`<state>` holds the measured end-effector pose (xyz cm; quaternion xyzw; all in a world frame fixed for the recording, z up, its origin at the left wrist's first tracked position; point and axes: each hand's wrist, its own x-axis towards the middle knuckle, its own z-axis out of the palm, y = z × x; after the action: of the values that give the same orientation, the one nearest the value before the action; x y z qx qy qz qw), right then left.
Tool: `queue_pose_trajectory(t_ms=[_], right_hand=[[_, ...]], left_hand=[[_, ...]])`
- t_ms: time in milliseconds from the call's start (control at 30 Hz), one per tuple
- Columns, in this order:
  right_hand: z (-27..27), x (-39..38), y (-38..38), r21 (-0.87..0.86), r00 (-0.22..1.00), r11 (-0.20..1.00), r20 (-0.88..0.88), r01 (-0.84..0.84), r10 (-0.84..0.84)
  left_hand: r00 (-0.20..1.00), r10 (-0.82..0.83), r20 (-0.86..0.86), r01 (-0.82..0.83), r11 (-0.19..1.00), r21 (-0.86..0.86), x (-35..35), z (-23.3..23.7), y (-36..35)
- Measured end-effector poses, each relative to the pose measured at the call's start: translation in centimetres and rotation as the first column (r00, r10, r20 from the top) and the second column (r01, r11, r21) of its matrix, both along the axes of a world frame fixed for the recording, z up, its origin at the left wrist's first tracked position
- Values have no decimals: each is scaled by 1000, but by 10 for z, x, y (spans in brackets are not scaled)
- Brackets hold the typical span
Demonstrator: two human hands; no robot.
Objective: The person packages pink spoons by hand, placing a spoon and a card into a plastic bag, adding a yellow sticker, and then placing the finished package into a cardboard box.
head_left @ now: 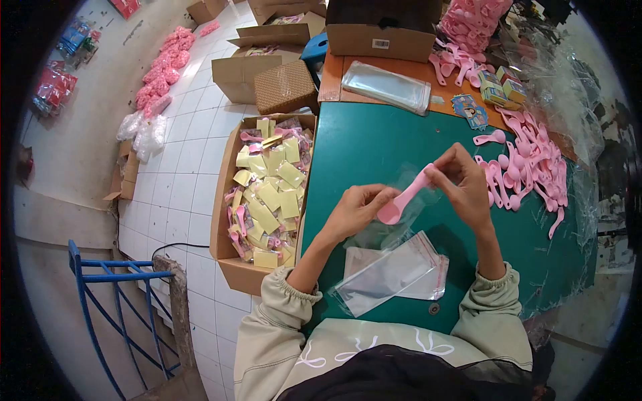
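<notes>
Over the green table (pixel 374 144), both hands meet around one pink plastic spoon (pixel 402 199). My right hand (pixel 463 182) pinches the spoon's handle end. My left hand (pixel 356 208) holds a clear plastic bag (pixel 384 230) at the spoon's bowl; the bowl sits at the bag's mouth. More clear bags (pixel 391 273) lie flat on the table just below my hands. A heap of loose pink spoons (pixel 528 170) lies to the right of my right hand.
An open cardboard box (pixel 224 214) of packed items with yellow cards stands on the floor at the table's left. Further back lie a stack of clear bags (pixel 386 85), small printed cards (pixel 470 109), little boxes (pixel 501 85) and another cardboard box (pixel 381 40).
</notes>
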<state>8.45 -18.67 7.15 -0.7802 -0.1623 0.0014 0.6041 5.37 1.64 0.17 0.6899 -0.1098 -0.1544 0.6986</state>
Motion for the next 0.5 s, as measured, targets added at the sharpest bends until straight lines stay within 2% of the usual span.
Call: queue_pose_trajectory(t_ms=[67, 100, 133, 200, 300, 333, 367, 400, 433, 500], right_hand=[[6, -2, -2, -26, 999, 1000, -41, -17, 16], [8, -4, -2, -39, 998, 999, -64, -26, 23], [7, -3, -1, -121, 987, 986, 99, -113, 126], [3, 0, 3, -318, 856, 918, 379, -237, 352], [-4, 11, -1, 23, 884, 899, 193, -437, 425], [-8, 36, -17, 0, 907, 934, 239, -356, 346], [-9, 64, -38, -172, 968, 970, 152, -172, 199], [-10, 92, -63, -350, 995, 937, 94, 5, 30], [-31, 125, -92, -525, 936, 804, 334, 279, -107], [-48, 163, -124, -730, 900, 526, 344, 436, -268]], left_hand=[[994, -80, -74, 79, 997, -22, 1, 2, 3], [996, -60, -69, 57, 997, -42, 0, 5, 2], [997, -39, -65, 35, 997, -62, 0, 11, 1], [997, -5, -82, -7, 988, -151, -3, 23, 0], [994, 21, -110, -54, 951, -305, -6, 33, 2], [995, 32, -93, -61, 942, -330, -8, 33, 4], [996, 47, -78, -72, 931, -357, -10, 33, 5], [996, 48, -69, -70, 929, -362, -12, 34, 6], [997, 47, -55, -64, 928, -366, -13, 35, 8], [999, 35, -30, -44, 926, -375, -13, 38, 10]])
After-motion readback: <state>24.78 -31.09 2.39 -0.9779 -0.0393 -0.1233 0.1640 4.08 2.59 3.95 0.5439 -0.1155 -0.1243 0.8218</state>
